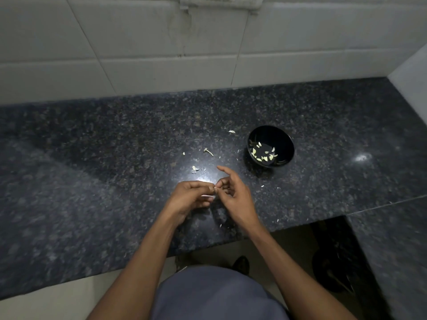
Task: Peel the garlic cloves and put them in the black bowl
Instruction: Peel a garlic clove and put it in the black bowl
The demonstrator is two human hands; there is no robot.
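Garlic clove point(215, 188) pinched between both hands, above the table point(92, 181), near its front edge. Left hand point(193, 197) curled round the clove; right hand point(233, 192) picking at it with thumb and a finger, forefinger stretched out. Hardly visible, so peel state hard to judge. Bowl point(270, 146) well apart to the right and behind, several peeled cloves already inside. Skins point(195, 168) and a stalk point(208, 151) scattered between hands and bowl. Likely risks: slipping from the pinch and dropping past the near edge to the floor; skin scraps carried into the bowl. Open table on the way to the bowl, nothing blocking. Wall behind, well clear.
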